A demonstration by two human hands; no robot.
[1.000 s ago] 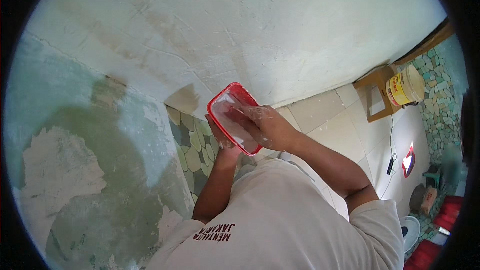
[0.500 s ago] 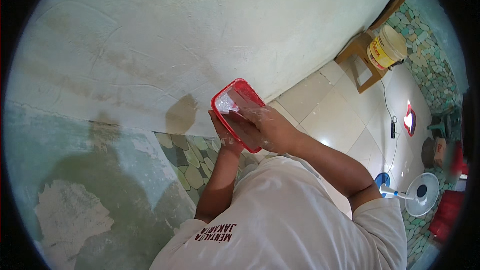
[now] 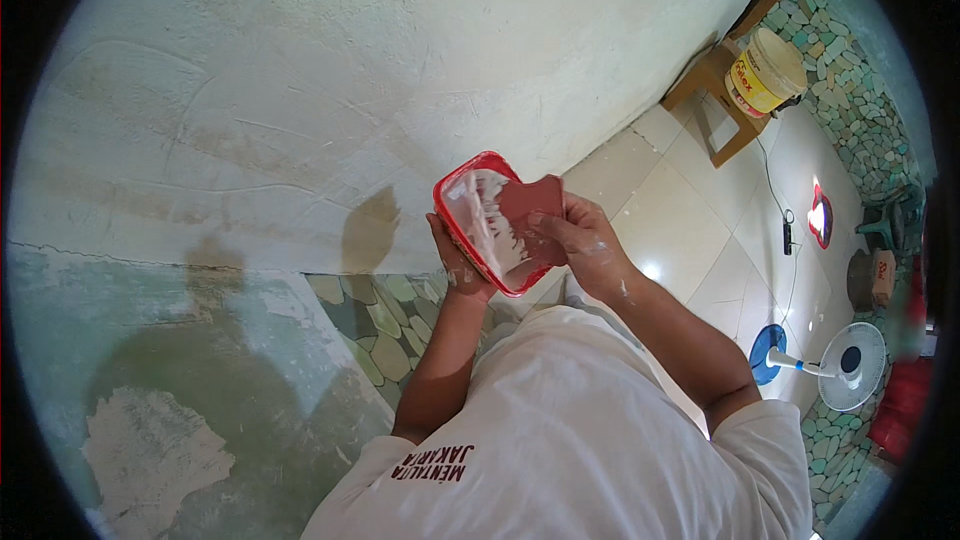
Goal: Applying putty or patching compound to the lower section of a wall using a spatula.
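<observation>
The person is standing close to the plastered wall (image 3: 330,70), holding a red tub (image 3: 478,225) up in front of the chest. The left hand (image 3: 458,265) is gripping the tub from below, fingers wrapped round its near edge. The right hand (image 3: 585,245) is closed on a flat reddish scraper (image 3: 530,205) that is now lying tilted across the tub's white putty; half a second ago that hand was covering the tub's mouth and the blade could not be made out. I am judging that the blade is being loaded or wiped on the rim rather than laid on the wall. The head has also been swinging, so more of the floor (image 3: 680,230) at the right is showing.

Counting: one tub, one scraper, two hands. Far right, one yellow pail (image 3: 765,70) is sitting on one wooden stool (image 3: 715,105); nearer, one fan (image 3: 850,365) is lying on the tiles.
</observation>
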